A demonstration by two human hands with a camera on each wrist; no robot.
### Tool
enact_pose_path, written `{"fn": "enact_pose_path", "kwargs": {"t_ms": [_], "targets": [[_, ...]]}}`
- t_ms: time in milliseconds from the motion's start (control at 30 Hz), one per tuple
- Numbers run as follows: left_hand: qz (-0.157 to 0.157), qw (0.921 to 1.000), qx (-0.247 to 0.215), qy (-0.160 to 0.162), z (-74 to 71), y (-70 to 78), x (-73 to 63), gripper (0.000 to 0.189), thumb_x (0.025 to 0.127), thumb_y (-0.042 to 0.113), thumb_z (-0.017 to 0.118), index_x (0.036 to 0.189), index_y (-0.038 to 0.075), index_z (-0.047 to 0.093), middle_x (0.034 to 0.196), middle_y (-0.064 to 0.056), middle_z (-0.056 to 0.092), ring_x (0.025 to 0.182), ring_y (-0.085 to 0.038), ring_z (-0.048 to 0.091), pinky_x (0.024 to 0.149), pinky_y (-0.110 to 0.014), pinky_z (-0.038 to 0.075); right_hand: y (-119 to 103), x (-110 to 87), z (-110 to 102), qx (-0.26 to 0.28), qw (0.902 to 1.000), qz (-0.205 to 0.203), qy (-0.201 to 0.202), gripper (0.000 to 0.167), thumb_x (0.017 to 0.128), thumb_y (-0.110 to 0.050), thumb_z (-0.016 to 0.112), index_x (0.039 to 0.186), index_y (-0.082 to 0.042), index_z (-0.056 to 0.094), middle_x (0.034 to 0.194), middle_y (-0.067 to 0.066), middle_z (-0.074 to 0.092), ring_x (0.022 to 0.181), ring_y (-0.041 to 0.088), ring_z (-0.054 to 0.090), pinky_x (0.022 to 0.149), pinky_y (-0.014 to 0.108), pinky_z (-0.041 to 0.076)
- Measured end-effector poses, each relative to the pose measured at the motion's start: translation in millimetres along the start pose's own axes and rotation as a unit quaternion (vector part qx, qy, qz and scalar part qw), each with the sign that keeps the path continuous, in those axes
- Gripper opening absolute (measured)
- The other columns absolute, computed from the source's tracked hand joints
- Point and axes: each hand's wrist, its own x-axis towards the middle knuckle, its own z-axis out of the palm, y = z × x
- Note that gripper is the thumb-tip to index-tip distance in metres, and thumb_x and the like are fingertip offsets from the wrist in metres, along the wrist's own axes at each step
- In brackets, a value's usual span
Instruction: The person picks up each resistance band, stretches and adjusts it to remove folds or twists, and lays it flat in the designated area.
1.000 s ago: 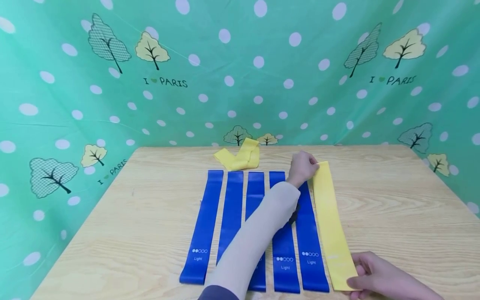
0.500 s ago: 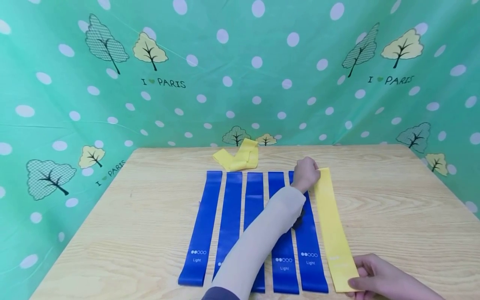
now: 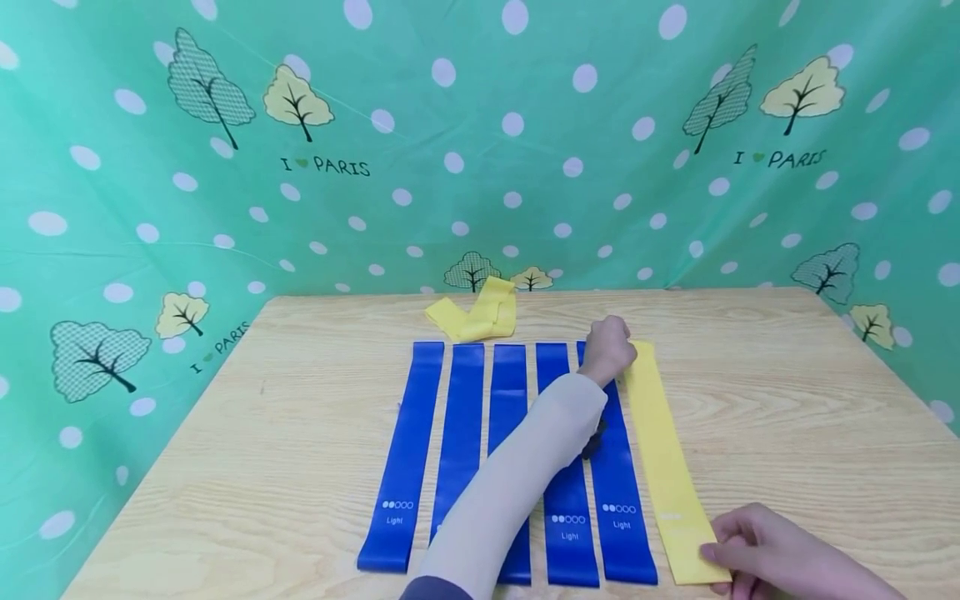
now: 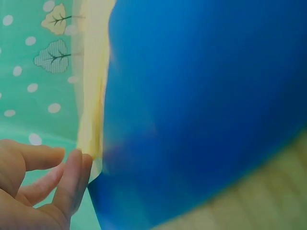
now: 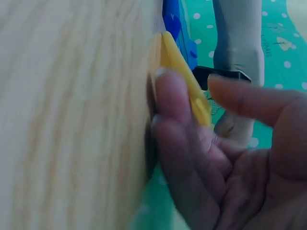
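A yellow resistance band (image 3: 663, 467) lies lengthwise on the table, right of several blue resistance bands (image 3: 618, 467). My left hand (image 3: 609, 348) reaches across the blue bands to its far end. In the left wrist view, the left hand's fingertips (image 4: 76, 158) touch that end, and the thumb stands a little apart. At the near end is my right hand (image 3: 772, 550), its thumb over the band's right corner. The right wrist view shows the right thumb (image 5: 235, 98) apart from the fingers, with the yellow band's edge (image 5: 184, 72) beside the fingertips.
Another yellow band (image 3: 480, 315) lies loosely folded at the table's back edge. The wooden table (image 3: 247, 467) backs onto a green dotted cloth (image 3: 517, 200). My left sleeve (image 3: 517, 475) covers parts of the middle blue bands.
The yellow band's far end has come down and toward me, with the left hand lowering alongside. The right hand has shifted slightly right, and its thumb has loosened from the near end.
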Motion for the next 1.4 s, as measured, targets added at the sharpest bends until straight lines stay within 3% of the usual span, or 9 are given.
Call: {"fn": "enact_pose_path", "kwargs": {"t_ms": [133, 267, 333, 467, 633, 767, 1000, 1167, 1400], "targets": [[0.005, 0.9999, -0.009, -0.004, -4.5, -0.6, -1.4, 0.01, 0.085, -0.001, 0.061, 0.09, 0.007, 0.06, 0.081, 0.0, 0.053, 0.057, -0.008, 0.041, 0.048, -0.017, 0.036, -4.5, -0.3, 0.4, -0.071, 0.9945, 0.038, 0.067, 0.026, 0.098, -0.023, 0.052, 0.087, 0.0, 0.062, 0.068, 0.001, 0.061, 0.061, 0.012, 0.058, 0.053, 0.02, 0.047], [0.009, 0.9999, -0.009, -0.009, -10.8, -1.8, -2.7, 0.018, 0.086, 0.002, 0.061, 0.103, 0.008, 0.065, 0.098, -0.001, 0.064, 0.067, -0.009, 0.051, 0.055, -0.017, 0.042, -9.1, 2.0, -1.6, -0.133, 0.9839, 0.053, 0.108, 0.027, 0.097, -0.023, 0.052, 0.09, 0.0, 0.062, 0.07, 0.002, 0.061, 0.064, 0.015, 0.058, 0.055, 0.024, 0.05], [0.015, 0.9998, -0.011, -0.006, -14.2, -3.7, -2.7, 0.022, 0.087, 0.003, 0.062, 0.108, 0.008, 0.065, 0.106, -0.003, 0.066, 0.074, -0.01, 0.056, 0.06, -0.018, 0.046, -11.1, 3.9, -2.9, -0.169, 0.9756, 0.055, 0.129, 0.026, 0.097, -0.024, 0.053, 0.092, -0.001, 0.062, 0.071, 0.001, 0.062, 0.065, 0.015, 0.057, 0.055, 0.024, 0.05], [0.032, 0.999, -0.033, 0.0, -21.8, -10.9, -2.4, 0.019, 0.086, 0.001, 0.06, 0.103, 0.007, 0.065, 0.099, -0.005, 0.065, 0.069, -0.012, 0.053, 0.057, -0.019, 0.045, -15.3, 10.8, -2.4, -0.234, 0.9533, 0.062, 0.18, 0.023, 0.096, -0.026, 0.055, 0.091, -0.004, 0.062, 0.072, -0.001, 0.06, 0.066, 0.012, 0.053, 0.055, 0.022, 0.046], [0.041, 0.9971, -0.063, 0.007, -34.4, -22.1, -4.2, 0.021, 0.085, -0.004, 0.057, 0.104, 0.003, 0.064, 0.088, -0.007, 0.06, 0.052, -0.009, 0.04, 0.049, -0.018, 0.037, -20.1, 18.3, 1.3, -0.284, 0.928, 0.024, 0.24, 0.018, 0.093, -0.024, 0.06, 0.091, -0.007, 0.062, 0.073, -0.002, 0.058, 0.062, 0.007, 0.049, 0.053, 0.021, 0.043], [0.036, 0.9967, -0.07, 0.018, -47.7, -31.7, -4.3, 0.019, 0.085, -0.003, 0.057, 0.103, 0.002, 0.063, 0.082, -0.006, 0.056, 0.05, -0.008, 0.039, 0.048, -0.019, 0.035, -24.7, 21.6, 0.2, -0.311, 0.9158, -0.033, 0.252, 0.017, 0.093, -0.023, 0.06, 0.091, -0.006, 0.062, 0.076, -0.001, 0.059, 0.06, 0.002, 0.048, 0.053, 0.02, 0.043], [0.018, 0.9975, -0.046, 0.052, -65.1, -58.1, 1.0, 0.018, 0.084, -0.002, 0.058, 0.1, 0.004, 0.064, 0.089, -0.007, 0.061, 0.056, -0.011, 0.044, 0.051, -0.021, 0.039, -40.7, 34.6, -1.1, -0.325, 0.9061, -0.061, 0.264, 0.012, 0.092, -0.019, 0.062, 0.091, -0.007, 0.064, 0.077, -0.001, 0.06, 0.063, 0.002, 0.05, 0.055, 0.02, 0.043], [0.005, 0.997, -0.034, 0.069, -75.8, -78.2, 1.7, 0.021, 0.082, -0.002, 0.057, 0.101, 0.004, 0.064, 0.105, -0.01, 0.062, 0.071, -0.016, 0.051, 0.061, -0.025, 0.044, -48.0, 43.3, -1.2, -0.314, 0.91, -0.077, 0.26, 0.011, 0.091, -0.018, 0.062, 0.09, -0.007, 0.064, 0.076, -0.001, 0.06, 0.062, 0.004, 0.051, 0.054, 0.021, 0.043], [0.008, 0.9945, -0.027, 0.101, -95.4, -101.0, 0.3, 0.021, 0.082, -0.003, 0.055, 0.101, 0.001, 0.064, 0.106, -0.014, 0.06, 0.079, -0.023, 0.053, 0.068, -0.03, 0.048, -58.5, 58.2, -4.4, -0.303, 0.9121, -0.092, 0.26, 0.011, 0.089, -0.016, 0.062, 0.091, -0.005, 0.064, 0.077, 0.001, 0.061, 0.063, 0.008, 0.051, 0.054, 0.022, 0.044]]}}
